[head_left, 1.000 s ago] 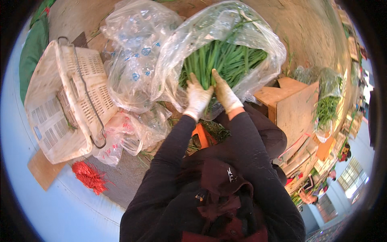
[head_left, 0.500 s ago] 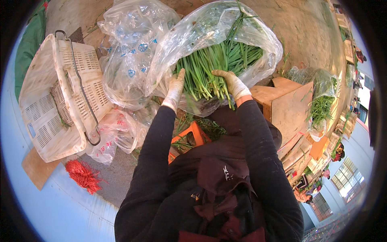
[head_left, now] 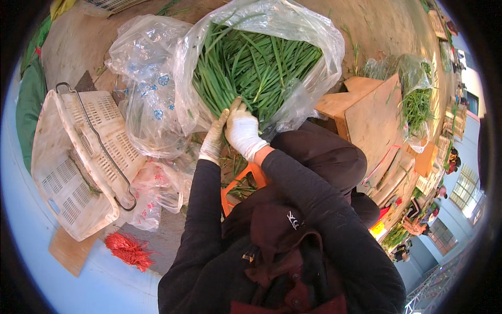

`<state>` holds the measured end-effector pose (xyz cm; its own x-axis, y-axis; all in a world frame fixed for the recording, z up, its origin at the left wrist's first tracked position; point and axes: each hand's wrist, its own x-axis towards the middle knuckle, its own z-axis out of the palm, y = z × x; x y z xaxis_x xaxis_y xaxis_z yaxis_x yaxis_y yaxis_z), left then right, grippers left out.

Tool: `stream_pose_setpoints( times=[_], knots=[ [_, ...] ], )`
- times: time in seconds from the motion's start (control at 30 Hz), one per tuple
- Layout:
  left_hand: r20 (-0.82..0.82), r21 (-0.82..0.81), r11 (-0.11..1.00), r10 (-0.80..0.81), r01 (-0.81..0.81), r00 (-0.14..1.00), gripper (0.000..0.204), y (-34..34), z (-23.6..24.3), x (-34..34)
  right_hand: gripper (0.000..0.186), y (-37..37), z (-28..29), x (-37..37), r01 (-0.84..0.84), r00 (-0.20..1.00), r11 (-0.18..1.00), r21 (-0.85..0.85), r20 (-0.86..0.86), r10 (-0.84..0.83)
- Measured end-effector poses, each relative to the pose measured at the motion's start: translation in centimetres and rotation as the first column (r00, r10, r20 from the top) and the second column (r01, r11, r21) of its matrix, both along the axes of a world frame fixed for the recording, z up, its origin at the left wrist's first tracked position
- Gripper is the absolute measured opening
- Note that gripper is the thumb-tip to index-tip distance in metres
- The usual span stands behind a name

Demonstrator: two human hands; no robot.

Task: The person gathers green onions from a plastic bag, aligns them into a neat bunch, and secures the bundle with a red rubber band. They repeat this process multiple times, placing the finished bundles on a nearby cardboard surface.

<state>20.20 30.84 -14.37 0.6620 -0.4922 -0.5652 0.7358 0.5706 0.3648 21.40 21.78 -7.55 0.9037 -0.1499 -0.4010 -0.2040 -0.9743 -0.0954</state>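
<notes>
A clear plastic bag (head_left: 330,55) lies open at top centre, full of long, flat green leaves (head_left: 264,68). My right hand (head_left: 241,130), in a pale work glove, reaches left across the bag's near side, its fingers closed on leaves there. Just left of it, my left hand (head_left: 212,140), also gloved, rests at the leaves' lower edge with fingers stretched upward, close against the right hand. More crumpled clear bags (head_left: 144,63) lie to the left of the full one.
At left are a white slatted plastic crate (head_left: 78,167) with a wire handle and red strands (head_left: 128,251). An orange stool (head_left: 230,196) shows under me. At right stand plywood boards (head_left: 368,118) and another bag of greens (head_left: 418,107). Other people (head_left: 452,159) work farther right.
My hands were apart on either side of the cut ends; now they are close together at the lower left, the right moved leftward. Those ends no longer show. The view has shifted.
</notes>
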Motion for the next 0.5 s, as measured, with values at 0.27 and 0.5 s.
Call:
stream_pose_setpoints(
  times=[0.27,0.5],
  knots=[
    [-0.214,0.232,0.973,0.065,-0.014,0.975,0.054,1.3,-0.9,-0.2,0.074,-3.6,3.5,1.3,-0.111,0.941,0.928,0.356,-0.261,0.213],
    [-0.267,0.249,0.968,0.068,0.0,0.961,0.051,3.1,-0.3,-0.3,0.101,-6.8,0.6,7.4,0.523,0.852,0.675,0.52,-0.353,-0.388]
  ],
)
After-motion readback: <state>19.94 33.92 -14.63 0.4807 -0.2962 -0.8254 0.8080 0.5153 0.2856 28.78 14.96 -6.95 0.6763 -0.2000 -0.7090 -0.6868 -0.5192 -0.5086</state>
